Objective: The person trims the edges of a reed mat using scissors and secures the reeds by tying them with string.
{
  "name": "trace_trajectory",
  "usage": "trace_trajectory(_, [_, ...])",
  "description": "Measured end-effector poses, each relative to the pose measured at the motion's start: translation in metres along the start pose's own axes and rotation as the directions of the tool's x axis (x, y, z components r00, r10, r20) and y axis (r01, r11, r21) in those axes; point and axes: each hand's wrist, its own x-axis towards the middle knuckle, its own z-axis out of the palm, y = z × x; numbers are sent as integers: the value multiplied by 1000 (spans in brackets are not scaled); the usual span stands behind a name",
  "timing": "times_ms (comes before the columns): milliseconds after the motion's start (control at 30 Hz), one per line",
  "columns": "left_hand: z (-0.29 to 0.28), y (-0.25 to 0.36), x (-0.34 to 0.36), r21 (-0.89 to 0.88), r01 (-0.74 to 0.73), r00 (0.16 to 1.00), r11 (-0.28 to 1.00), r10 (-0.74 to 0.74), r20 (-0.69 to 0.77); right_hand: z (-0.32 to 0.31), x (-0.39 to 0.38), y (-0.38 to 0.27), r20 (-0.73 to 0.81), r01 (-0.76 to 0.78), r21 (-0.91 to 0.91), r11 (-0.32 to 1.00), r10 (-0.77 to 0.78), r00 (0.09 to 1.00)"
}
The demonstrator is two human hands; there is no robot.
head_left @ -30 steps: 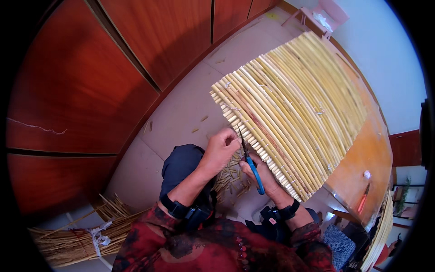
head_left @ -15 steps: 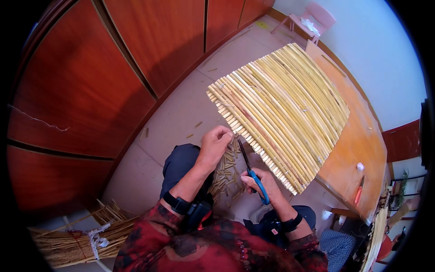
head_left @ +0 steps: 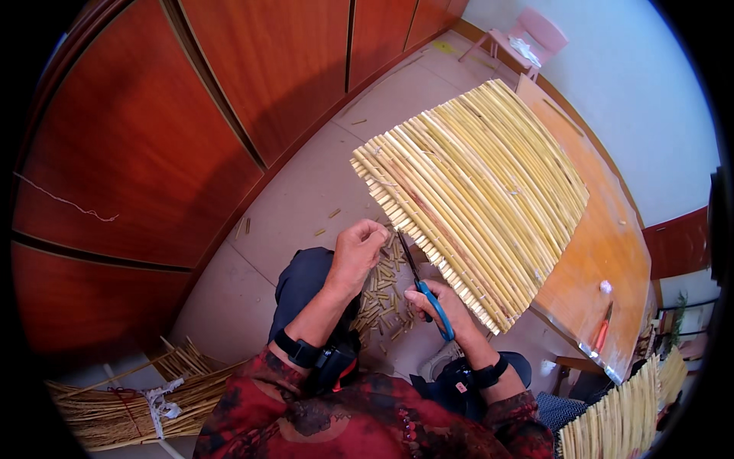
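Observation:
A mat of pale yellow stalks [head_left: 474,199], laid side by side and tied with thread, overhangs the near left side of a wooden table. My right hand [head_left: 436,302] grips a pair of scissors with blue handles [head_left: 437,312]. Their dark blades point up at the mat's trimmed-looking near edge. Beside the blade tips, my left hand [head_left: 359,251] is closed in a pinch at the mat's left corner. Whatever its fingertips hold, if anything, is too small to make out. Short cut stalk pieces [head_left: 375,302] lie scattered on the floor below my hands.
Red-brown cabinets [head_left: 138,138] line the left. An orange-handled knife [head_left: 604,325] and a small white wad [head_left: 605,287] lie on the wooden table [head_left: 569,294]. Bundled stalks [head_left: 115,413] are at lower left, another stalk mat [head_left: 612,421] at lower right. A pink chair [head_left: 527,38] stands at the back.
The mat's far end has dropped slightly in view. My left hand has shifted a little down and left. The second mat at lower right has swung further into view.

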Motion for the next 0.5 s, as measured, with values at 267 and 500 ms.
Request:
trace_trajectory(267, [3,2,0,38,6,1000,999,-6,-3,3,1,-4,-25,-32,83,996,35,999])
trace_trajectory(500, [6,7,-1,42,7,1000,999,-8,9,0,6,-2,-28,-24,7,1000,24,999])
